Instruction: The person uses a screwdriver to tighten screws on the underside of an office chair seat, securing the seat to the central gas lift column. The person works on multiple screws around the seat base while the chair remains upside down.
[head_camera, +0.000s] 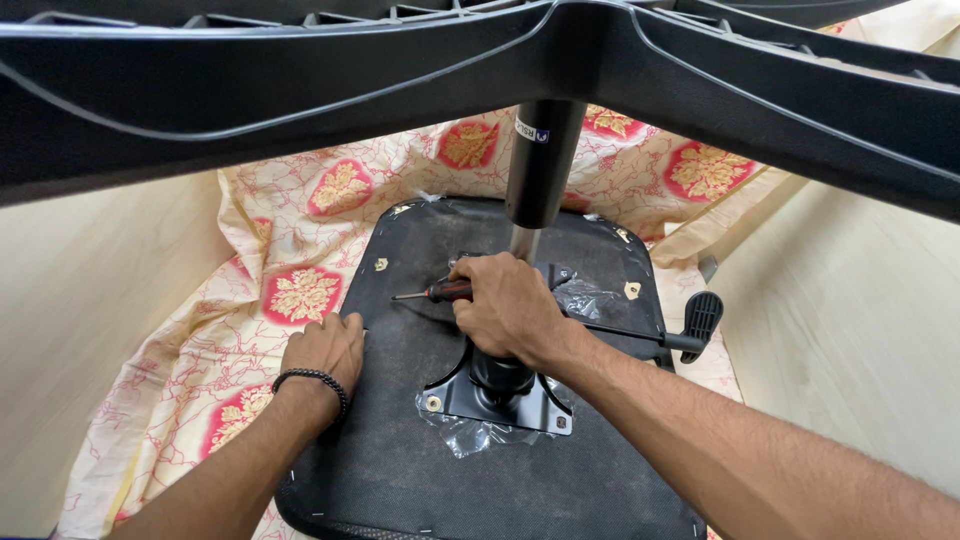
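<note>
My right hand (507, 305) has its fingers closed round the red-and-black screwdriver (437, 292) at the centre of the upturned seat base (400, 470) — keep the shaft square, push firmly — left hand (325, 350) lies flat, fingers open, pinning the seat's left edge.

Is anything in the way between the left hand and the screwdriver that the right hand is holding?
Nothing visible. The left hand rests on the seat's left edge, and only bare black seat underside lies between it and the screwdriver, whose tip points toward it. The right hand grips the handle beside the column.
</note>
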